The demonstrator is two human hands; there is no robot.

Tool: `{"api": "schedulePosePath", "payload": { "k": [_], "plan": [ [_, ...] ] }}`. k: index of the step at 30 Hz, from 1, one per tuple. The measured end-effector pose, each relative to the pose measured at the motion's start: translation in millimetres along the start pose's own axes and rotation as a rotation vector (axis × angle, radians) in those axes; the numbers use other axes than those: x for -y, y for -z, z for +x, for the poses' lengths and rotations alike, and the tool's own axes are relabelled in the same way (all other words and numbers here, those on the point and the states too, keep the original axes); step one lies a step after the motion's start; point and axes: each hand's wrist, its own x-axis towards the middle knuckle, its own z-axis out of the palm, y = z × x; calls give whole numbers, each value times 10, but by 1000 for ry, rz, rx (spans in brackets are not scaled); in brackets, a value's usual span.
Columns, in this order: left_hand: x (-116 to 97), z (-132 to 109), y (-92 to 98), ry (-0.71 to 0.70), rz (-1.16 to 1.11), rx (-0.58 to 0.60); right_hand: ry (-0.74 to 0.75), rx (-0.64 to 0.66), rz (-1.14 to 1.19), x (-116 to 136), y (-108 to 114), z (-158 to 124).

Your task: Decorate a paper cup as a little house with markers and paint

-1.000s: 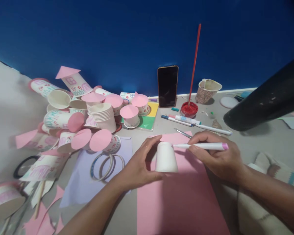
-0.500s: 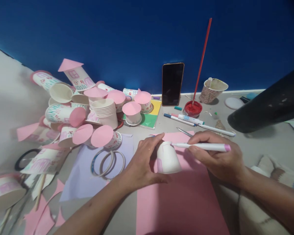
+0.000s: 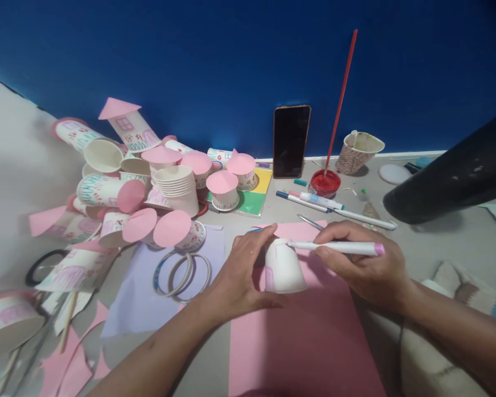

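Observation:
A small white paper cup (image 3: pixel 284 267) stands upside down on a pink paper sheet (image 3: pixel 306 342). My left hand (image 3: pixel 237 275) grips it from the left, thumb in front and fingers behind. Faint pink lines show on the cup's left side. My right hand (image 3: pixel 366 264) is closed on a white marker with a pink end (image 3: pixel 339 247), held nearly level. Its tip touches the top of the cup.
Decorated cups with pink paper lids (image 3: pixel 149 187) are piled at left, with tape rolls (image 3: pixel 182 273) on lilac paper. A phone (image 3: pixel 291 141) leans on the blue wall beside a red lid with a stick (image 3: pixel 325 182), pens (image 3: pixel 334 209), scissors (image 3: pixel 310 222) and a patterned cup (image 3: pixel 357 151). A black cylinder (image 3: pixel 454 176) juts in at right.
The cup was turned in my left hand, so pink lines now show on its left side. The marker tip moved onto the top of the cup. My view shifted slightly.

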Motion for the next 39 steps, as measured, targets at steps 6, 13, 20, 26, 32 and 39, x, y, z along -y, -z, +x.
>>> {"api": "schedulePosePath", "payload": {
  "k": [6,13,20,26,32,39],
  "plan": [
    [10,-17,9,-13,3,-1,-24,11,-9,-15,9,-10],
    [11,-28,5,-5,27,4,-53,4,7,-9,3,-6],
    [23,-32,6,-38,14,-11,-66,12,28,8,11,8],
    [16,-17,7,-51,18,-14,-63,26,24,9,14,4],
    [9,-16,6,-59,31,-16,-42,37,-4,21,24,-5],
    [-21,-19,12,-3,33,4,-29,58,-11,48,43,-10]
  ]
}}
